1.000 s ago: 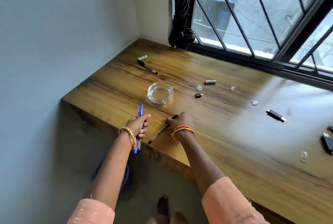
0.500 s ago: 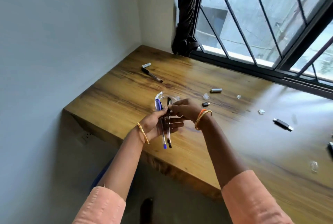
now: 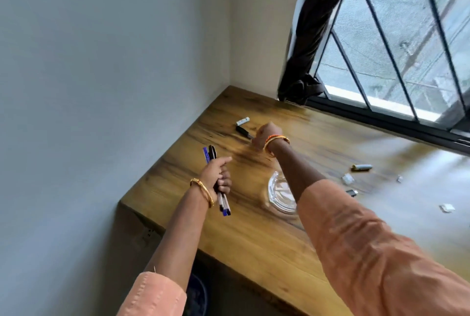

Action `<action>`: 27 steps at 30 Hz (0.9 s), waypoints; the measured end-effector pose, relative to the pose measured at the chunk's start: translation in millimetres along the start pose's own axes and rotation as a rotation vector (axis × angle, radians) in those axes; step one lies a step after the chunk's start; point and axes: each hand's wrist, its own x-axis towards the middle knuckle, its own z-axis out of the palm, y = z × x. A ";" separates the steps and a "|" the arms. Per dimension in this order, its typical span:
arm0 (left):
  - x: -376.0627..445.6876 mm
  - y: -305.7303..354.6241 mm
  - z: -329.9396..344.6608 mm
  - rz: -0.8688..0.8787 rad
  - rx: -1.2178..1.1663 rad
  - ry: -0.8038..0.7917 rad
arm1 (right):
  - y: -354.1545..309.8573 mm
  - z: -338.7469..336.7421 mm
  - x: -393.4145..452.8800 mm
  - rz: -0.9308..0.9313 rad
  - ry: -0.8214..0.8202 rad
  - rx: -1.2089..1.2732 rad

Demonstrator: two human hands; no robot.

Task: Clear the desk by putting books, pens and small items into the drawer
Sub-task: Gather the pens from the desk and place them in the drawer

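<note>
Pens [image 3: 216,178] fill my left hand [image 3: 218,175], blue and black ones bunched in curled fingers, index finger pointing ahead; no print on them is readable. Beyond it, my right hand [image 3: 265,135] closes its fingertips on the near end of a black pen [image 3: 243,131] lying on the desk [image 3: 254,234]. Just past that pen lies a small white tube [image 3: 243,121], its label too blurred to read. Under my right forearm sits a glass ashtray [image 3: 278,195], with a battery [image 3: 361,167] further right.
</note>
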 end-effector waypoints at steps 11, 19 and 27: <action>33.2 4.7 -19.9 -0.025 -0.106 -0.065 | 14.8 39.2 20.0 -0.079 0.225 -0.145; 41.9 3.4 -9.3 0.012 -0.216 -0.046 | 9.3 33.1 19.4 -0.151 0.107 -0.190; 31.6 6.2 40.8 0.108 -0.249 -0.231 | 8.7 -50.1 -50.7 -0.005 -0.201 0.434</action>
